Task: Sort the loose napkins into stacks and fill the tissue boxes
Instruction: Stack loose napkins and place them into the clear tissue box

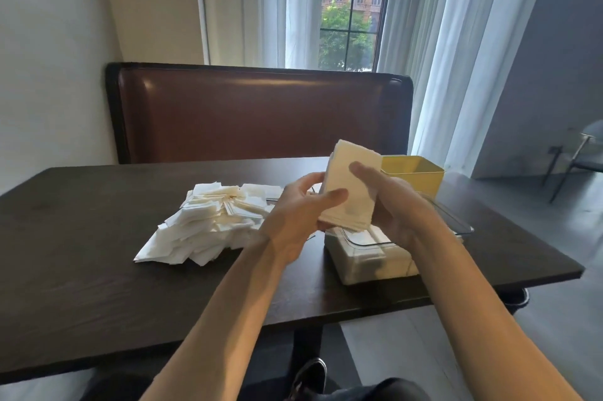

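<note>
1. Left of centre on the dark table [81, 237] lies the loose napkin pile [208, 224], a sprawling, unsorted heap, well apart from both hands.
2. At centre, the left hand [297, 214] has its grip curled round the lower left edge of the napkin stack [350, 185], thumb across the front face.
3. The stack is held up off the table, tilted, its long axis running from lower centre up toward the upper right; its edges look fairly squared.
4. Just right of it, the right hand [391, 204] closes its grip on the stack's right side, thumb on the front, fingers hidden behind.
5. Directly below the stack, touching the table, sits the clear tissue box [368, 262], already holding napkins; its clear lid [453, 221] appears swung open to the right.
6. Behind, toward the right, stands the yellow box [414, 173], open-topped; its contents cannot be seen.
7. The coming move likely turns on this: the clear box lies straight down from both hands, so the stack probably needs levelling before lowering.
</note>
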### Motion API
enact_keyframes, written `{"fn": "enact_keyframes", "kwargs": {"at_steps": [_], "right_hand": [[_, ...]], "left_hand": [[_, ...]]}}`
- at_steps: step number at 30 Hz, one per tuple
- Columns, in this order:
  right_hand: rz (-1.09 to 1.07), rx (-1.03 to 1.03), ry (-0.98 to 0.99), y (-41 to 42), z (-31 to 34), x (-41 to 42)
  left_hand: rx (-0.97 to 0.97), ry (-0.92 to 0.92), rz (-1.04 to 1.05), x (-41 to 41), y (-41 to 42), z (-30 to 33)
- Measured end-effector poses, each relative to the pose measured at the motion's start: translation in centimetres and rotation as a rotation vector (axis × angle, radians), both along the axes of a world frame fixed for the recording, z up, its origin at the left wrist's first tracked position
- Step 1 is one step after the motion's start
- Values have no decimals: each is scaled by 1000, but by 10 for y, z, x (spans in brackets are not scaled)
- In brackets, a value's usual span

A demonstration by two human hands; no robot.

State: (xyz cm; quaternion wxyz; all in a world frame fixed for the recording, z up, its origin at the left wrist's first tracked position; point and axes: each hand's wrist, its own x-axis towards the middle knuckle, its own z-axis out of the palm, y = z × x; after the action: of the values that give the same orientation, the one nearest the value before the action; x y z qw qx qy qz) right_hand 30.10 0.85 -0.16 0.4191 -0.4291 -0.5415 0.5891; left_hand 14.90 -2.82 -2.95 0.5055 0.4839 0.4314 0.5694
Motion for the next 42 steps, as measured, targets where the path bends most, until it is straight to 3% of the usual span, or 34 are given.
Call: {"fn": "enact_keyframes", "kwargs": {"at_steps": [6, 9, 16, 20, 24, 42], "right_hand": [[-33, -63, -29, 23, 1, 30], [-29, -101, -214, 42, -2, 43], [171, -28, -752, 57, -16, 27], [195, 56, -894, 60, -25, 19], [84, 147, -998, 61, -25, 20], [16, 140, -682, 59, -18, 30]], "left_hand": [[-5, 145, 140, 21, 13, -6], [25, 239, 314, 22, 15, -6], [-143, 105, 349, 27, 19, -12], [-181, 65, 334, 29, 21, -14], [-191, 67, 321, 31, 21, -15], [-50, 168, 361, 29, 17, -10]]}}
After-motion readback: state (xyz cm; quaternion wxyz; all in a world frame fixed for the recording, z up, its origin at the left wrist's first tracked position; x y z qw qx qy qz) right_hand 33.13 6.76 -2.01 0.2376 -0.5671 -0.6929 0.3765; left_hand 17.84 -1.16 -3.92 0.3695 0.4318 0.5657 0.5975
